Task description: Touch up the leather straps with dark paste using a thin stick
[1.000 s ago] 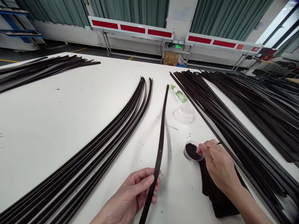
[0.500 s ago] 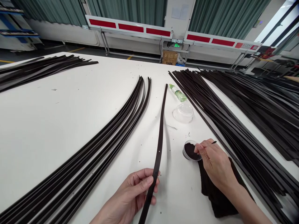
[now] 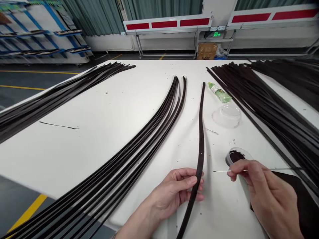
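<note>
Left fingers of left hand (image 3: 174, 189) pinch strip (image 3: 201, 139) over table (image 3: 124, 109), right hand (image 3: 271, 192) clamps stick (image 3: 221, 171), tip just short of strip: likely cup (image 3: 227, 161)-to-strip step, next move calling for steady strip, light touch.

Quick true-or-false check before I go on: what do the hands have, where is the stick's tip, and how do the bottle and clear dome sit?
1. The left hand holds a strap. True.
2. The right hand is empty. False: it holds a thin stick.
3. The stick's tip is inside the cup. False: it is outside, between the cup and the strap.
4. The bottle lies on its side. True.
5. The clear dome sits on top of the cup. False: it is apart from it, on the table between bottle and cup.
</note>
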Available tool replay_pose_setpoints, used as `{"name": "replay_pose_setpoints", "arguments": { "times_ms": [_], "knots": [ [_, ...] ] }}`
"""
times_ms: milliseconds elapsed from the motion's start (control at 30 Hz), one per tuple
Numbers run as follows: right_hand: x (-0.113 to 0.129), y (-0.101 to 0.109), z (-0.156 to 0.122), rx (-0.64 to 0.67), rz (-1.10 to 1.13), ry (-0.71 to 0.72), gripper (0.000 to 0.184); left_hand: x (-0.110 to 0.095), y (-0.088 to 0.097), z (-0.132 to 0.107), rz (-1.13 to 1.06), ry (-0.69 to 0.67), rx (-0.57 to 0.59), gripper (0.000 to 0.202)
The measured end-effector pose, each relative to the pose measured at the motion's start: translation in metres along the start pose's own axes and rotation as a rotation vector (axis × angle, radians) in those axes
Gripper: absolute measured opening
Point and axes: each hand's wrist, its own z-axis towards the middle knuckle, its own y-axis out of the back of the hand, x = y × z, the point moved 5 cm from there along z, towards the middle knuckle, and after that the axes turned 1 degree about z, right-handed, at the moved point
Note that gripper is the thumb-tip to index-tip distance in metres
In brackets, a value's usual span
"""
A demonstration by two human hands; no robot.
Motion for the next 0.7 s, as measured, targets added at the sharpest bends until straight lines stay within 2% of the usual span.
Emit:
{"name": "replay_pose_setpoints", "arguments": {
  "times_ms": [167,267,500,700],
  "knots": [
    [0.023,-0.02,-0.013,0.131,0.026,0.376,0.027,0.003,0.002,0.001,-0.043,-0.048,0.043,0.017],
    [0.026,-0.024,-0.015,0.163,0.036,0.494,0.032,0.005,0.003,0.001,-0.044,-0.049,0.037,0.019],
    [0.026,-0.029,-0.013,0.205,0.029,0.523,0.032,0.006,0.004,0.001,-0.032,-0.037,0.012,0.021],
    [0.027,-0.03,-0.014,0.223,0.027,0.519,0.032,0.005,0.001,0.001,-0.025,-0.042,0.044,0.018]
  ]
}}
